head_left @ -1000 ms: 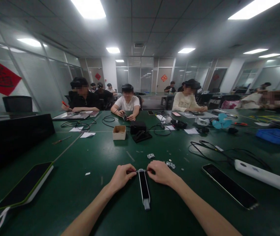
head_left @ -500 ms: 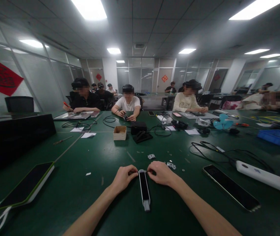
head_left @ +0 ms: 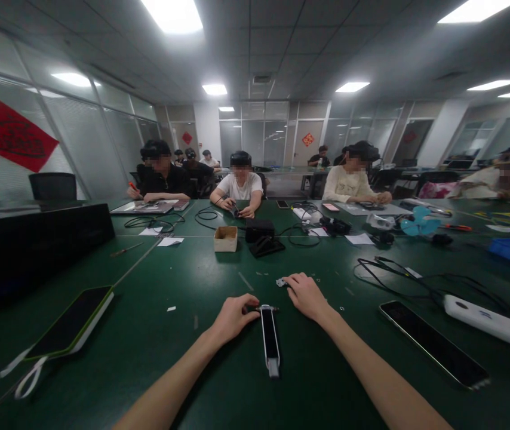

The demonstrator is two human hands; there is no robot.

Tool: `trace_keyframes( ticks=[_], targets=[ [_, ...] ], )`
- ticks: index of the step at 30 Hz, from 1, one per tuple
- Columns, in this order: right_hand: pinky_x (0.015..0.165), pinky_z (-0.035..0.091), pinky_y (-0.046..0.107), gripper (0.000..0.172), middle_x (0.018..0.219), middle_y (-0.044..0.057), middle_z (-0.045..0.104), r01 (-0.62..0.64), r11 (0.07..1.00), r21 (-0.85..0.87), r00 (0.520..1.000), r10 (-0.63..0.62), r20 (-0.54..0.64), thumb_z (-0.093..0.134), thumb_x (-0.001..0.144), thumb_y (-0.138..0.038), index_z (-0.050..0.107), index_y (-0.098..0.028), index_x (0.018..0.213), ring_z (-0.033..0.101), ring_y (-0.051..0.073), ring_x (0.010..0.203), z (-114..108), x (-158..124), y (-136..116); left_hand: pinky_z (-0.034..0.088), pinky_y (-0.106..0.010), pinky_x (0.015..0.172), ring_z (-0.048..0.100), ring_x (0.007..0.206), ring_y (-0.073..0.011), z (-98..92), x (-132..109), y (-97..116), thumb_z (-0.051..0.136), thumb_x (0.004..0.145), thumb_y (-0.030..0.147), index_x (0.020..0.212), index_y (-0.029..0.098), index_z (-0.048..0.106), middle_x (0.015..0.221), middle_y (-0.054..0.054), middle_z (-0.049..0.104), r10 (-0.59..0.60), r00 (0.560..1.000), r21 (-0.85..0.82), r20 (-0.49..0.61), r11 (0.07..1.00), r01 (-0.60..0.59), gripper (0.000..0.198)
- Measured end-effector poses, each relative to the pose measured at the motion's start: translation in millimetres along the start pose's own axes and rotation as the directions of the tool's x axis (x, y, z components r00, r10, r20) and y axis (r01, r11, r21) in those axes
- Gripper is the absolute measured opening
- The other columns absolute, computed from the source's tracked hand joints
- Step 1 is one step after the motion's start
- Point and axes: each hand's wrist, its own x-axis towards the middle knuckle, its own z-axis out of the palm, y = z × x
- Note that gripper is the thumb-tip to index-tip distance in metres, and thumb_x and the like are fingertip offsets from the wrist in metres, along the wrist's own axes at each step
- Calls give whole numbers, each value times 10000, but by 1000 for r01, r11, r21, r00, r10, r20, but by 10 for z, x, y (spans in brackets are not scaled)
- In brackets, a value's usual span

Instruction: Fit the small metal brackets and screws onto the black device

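On the green table before me lies a slim, long device point(head_left: 270, 340) with a white frame, a black face and a grey lower end. Across its far end runs a thin rod point(head_left: 275, 309). My left hand point(head_left: 233, 318) is closed, thumb and fingers pinching the rod's left end beside the device. Farther out and to the right, my right hand point(head_left: 306, 295) is open, palm down, fingertips at the edge of a small silvery metal plate point(head_left: 280, 282). Its thumb is hidden, and the hand covers the spot behind it.
A phone point(head_left: 434, 343) and a white power strip point(head_left: 492, 322) with black cables lie right. Left is a green-edged tablet-like device point(head_left: 69, 322) with a white strap. A small box point(head_left: 226, 239) and black case point(head_left: 259, 230) stand ahead. Several people sit across the table.
My right hand has left the rod's right end and moved forward and right to the metal plate. My left hand stays at the rod. The view has shifted slightly.
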Motion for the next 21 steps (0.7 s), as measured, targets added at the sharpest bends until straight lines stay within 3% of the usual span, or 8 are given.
trace_keyframes(
  ticks=[5,10,15,21],
  targets=[
    [784,439,341,240,1006,93,616,0,1000,-30,999,1,33,449,880,-137,619,-176,1045,528,212,929,23,15,-16,482,-249,675,607,735,-145,-58,-3,41,649,762,337,1047,194,616,1053,-18,654,-30,999,14,12,999,30,321],
    [764,434,332,205,985,77,620,6,1000,23,1000,-6,7,445,884,-120,627,-175,961,531,204,910,-57,13,-63,484,-262,663,604,721,-155,-98,13,78,588,794,393,1024,178,617,994,-34,658,-74,990,-12,-119,997,73,315],
    [769,408,329,206,1010,80,619,163,979,121,983,-152,-99,435,900,-131,616,-186,981,522,200,927,-185,-48,-246,476,-260,656,602,727,-158,-110,30,67,488,858,397,967,172,625,916,-34,661,-98,972,-98,-212,992,79,285],
    [759,383,316,238,973,85,633,378,907,184,921,-347,-180,401,926,-161,626,-179,1002,519,184,886,-209,-134,-587,462,-229,591,585,679,-144,-64,17,87,545,831,436,953,126,613,815,-46,651,-59,996,-367,-68,930,30,340]
  ],
)
